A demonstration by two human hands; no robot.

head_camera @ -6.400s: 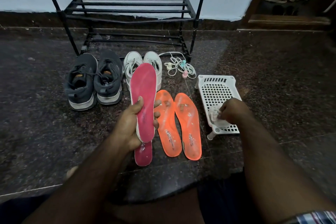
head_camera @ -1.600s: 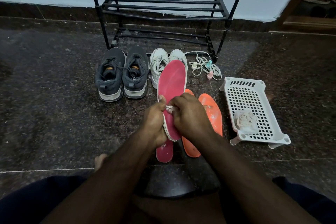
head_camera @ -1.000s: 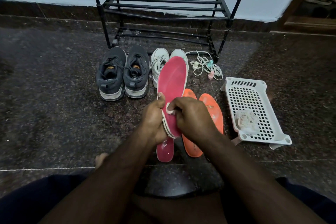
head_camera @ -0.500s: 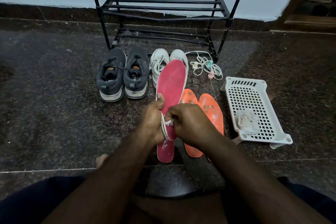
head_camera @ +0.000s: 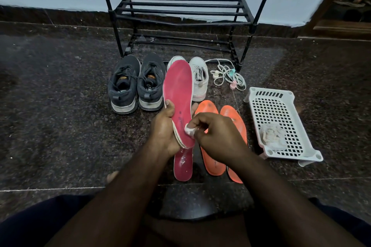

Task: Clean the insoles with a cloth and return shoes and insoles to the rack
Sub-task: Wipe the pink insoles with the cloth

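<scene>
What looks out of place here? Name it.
Loose white laces lie tangled on the floor by the rack's right leg. The white basket sits upside down, a crumpled cloth on top.

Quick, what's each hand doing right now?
Left hand: grips the pink insole, held upright.
Right hand: pinches a small white cloth against that insole's heel end.

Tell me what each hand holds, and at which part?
Left hand grips the pink insole near its heel end; right hand pinches a small white cloth in its fingertips.
</scene>
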